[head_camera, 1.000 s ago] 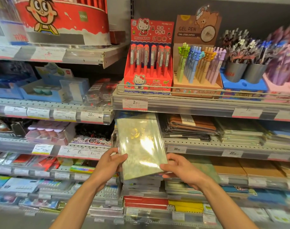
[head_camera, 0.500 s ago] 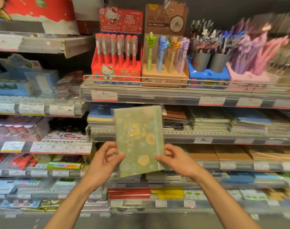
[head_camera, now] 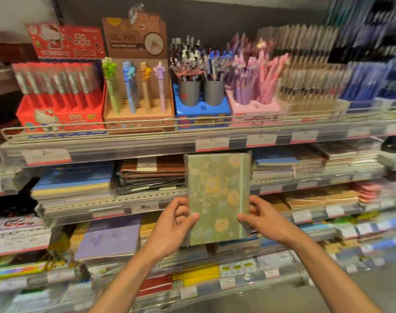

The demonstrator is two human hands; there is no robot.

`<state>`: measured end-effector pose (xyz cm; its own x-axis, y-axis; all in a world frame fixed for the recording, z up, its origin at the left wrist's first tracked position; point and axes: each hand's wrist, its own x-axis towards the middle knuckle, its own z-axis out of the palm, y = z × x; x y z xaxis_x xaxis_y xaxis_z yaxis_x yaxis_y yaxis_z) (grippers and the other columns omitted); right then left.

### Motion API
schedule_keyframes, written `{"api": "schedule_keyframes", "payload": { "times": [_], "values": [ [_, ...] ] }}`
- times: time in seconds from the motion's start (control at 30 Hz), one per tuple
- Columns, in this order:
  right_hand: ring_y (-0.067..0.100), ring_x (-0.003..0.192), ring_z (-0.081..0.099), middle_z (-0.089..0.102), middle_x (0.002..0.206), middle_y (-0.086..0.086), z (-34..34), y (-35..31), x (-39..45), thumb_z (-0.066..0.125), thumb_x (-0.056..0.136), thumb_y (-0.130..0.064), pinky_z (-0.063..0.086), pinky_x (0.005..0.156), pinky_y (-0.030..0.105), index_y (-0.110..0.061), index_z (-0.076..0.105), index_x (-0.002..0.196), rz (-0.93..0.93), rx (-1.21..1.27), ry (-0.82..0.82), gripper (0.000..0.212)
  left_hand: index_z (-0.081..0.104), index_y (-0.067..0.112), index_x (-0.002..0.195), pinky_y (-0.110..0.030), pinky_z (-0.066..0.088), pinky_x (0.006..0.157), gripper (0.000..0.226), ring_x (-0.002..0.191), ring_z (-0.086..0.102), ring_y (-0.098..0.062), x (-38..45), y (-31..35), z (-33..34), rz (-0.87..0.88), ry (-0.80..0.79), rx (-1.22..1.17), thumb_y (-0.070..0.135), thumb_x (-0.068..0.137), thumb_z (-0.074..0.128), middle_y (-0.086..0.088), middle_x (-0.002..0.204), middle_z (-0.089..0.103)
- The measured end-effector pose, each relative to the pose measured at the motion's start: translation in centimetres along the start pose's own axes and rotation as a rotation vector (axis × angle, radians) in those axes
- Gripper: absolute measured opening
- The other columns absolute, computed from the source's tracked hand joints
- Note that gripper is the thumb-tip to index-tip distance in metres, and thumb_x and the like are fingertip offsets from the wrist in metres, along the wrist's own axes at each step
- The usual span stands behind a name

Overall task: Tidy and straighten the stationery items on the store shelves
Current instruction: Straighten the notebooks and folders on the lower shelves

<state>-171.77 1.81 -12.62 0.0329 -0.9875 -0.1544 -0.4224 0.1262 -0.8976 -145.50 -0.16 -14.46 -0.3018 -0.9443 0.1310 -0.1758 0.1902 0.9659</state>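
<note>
Green notebook (head_camera: 217, 197), flower-patterned cover, wrapped in clear film: held upright at centre frame, in front of the shelves. Left hand (head_camera: 174, 224) grips its lower left edge, thumb on the cover; right hand (head_camera: 263, 218) grips the lower right edge likewise.

Upper shelf, 10 to 2 o'clock: red pen box (head_camera: 61, 105), brown gel pen box (head_camera: 137, 91) holding four novelty pens, two grey cups (head_camera: 201, 92) of pens in a blue stand, pink pen stand (head_camera: 255, 96).

At 9 o'clock: blue notebook stack (head_camera: 73, 186), brown notebook stack (head_camera: 152, 172) just beside it.

At 7 o'clock: purple notebook (head_camera: 109, 238). Far right is blurred.
</note>
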Motion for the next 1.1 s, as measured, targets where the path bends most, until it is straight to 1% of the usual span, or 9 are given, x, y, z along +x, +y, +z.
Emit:
{"api": "schedule_keyframes", "payload": {
  "times": [0.2,0.3,0.4,0.47,0.57,0.7,0.77,0.87,1.1],
  "values": [
    [0.015,0.097,0.070,0.072,0.108,0.004,-3.2,2.5,1.1,0.065,0.093,-0.018,0.057,0.074,0.028,-0.017,0.056,0.121,0.088,0.013,0.009,0.029,0.052,0.010,0.113,-0.026,0.049,0.067,0.022,0.068,0.059,-0.016,2.8,0.0,3.8,-0.122,-0.036,0.009,0.014,0.094,0.064,-0.018,0.080,0.060],
    [0.014,0.102,0.069,0.072,0.111,0.001,-3.8,2.5,2.6,0.063,0.095,-0.018,0.057,0.081,0.028,-0.015,0.056,0.123,0.107,0.099,0.023,0.029,0.053,0.012,0.114,-0.019,0.054,0.066,0.020,0.080,0.072,-0.009,4.4,1.0,4.3,-0.206,-0.003,-0.099,0.011,0.096,0.060,-0.011,0.099,0.072],
    [0.015,0.095,0.073,0.076,0.105,0.003,-3.8,1.5,4.1,0.059,0.097,-0.015,0.055,0.072,0.023,-0.011,0.061,0.118,0.108,0.218,0.054,0.022,0.052,0.014,0.121,-0.018,0.055,0.067,0.022,0.091,0.073,-0.011,5.9,1.6,4.4,-0.235,0.037,-0.152,0.017,0.099,0.056,-0.007,0.105,0.074],
    [0.013,0.091,0.073,0.076,0.102,0.005,-3.8,0.7,5.2,0.055,0.099,-0.011,0.055,0.068,0.019,-0.008,0.063,0.115,0.113,0.310,0.080,0.018,0.052,0.014,0.127,-0.013,0.053,0.066,0.027,0.091,0.072,-0.007,6.6,2.0,4.5,-0.225,0.053,-0.150,0.021,0.100,0.054,-0.003,0.104,0.074],
    [0.021,0.097,0.072,0.074,0.108,0.011,-3.9,-0.2,6.6,0.058,0.099,-0.017,0.057,0.081,0.031,-0.005,0.062,0.120,0.142,0.382,0.142,0.025,0.043,0.019,0.141,-0.012,0.050,0.070,0.046,0.085,0.070,-0.001,6.8,2.3,4.3,-0.169,0.049,-0.064,0.028,0.098,0.057,0.006,0.095,0.074],
    [0.023,0.094,0.071,0.075,0.101,0.012,-3.8,-1.6,7.6,0.058,0.099,-0.016,0.057,0.089,0.040,-0.006,0.065,0.109,0.177,0.488,0.226,0.016,0.031,0.031,0.151,-0.020,0.052,0.079,0.075,0.084,0.070,-0.010,6.2,1.8,3.8,-0.088,0.078,0.018,0.037,0.087,0.071,0.011,0.103,0.068],
    [0.025,0.094,0.072,0.075,0.100,0.014,-3.5,-2.1,8.0,0.060,0.098,-0.017,0.059,0.086,0.043,-0.004,0.064,0.112,0.182,0.548,0.270,0.020,0.039,0.035,0.147,-0.015,0.051,0.075,0.072,0.088,0.068,-0.012,6.2,1.9,3.7,-0.074,0.095,0.035,0.041,0.084,0.073,0.009,0.097,0.070],
    [0.020,0.087,0.074,0.077,0.097,0.011,-3.3,-2.4,8.2,0.061,0.097,-0.019,0.060,0.063,0.030,-0.005,0.064,0.114,0.171,0.684,0.318,0.022,0.043,0.037,0.144,-0.013,0.048,0.070,0.073,0.086,0.067,-0.004,6.3,2.1,3.9,-0.057,0.074,0.034,0.046,0.080,0.076,0.003,0.078,0.072],
    [0.024,0.098,0.073,0.069,0.114,0.015,-4.1,-1.3,6.3,0.068,0.088,0.000,0.059,0.088,0.036,-0.016,0.055,0.129,0.072,0.772,0.263,0.046,0.049,0.031,0.142,-0.004,0.044,0.069,0.060,0.072,0.063,0.005,7.6,2.4,4.5,0.029,0.227,0.247,0.045,0.087,0.068,0.011,0.062,0.066]
  ]
}}
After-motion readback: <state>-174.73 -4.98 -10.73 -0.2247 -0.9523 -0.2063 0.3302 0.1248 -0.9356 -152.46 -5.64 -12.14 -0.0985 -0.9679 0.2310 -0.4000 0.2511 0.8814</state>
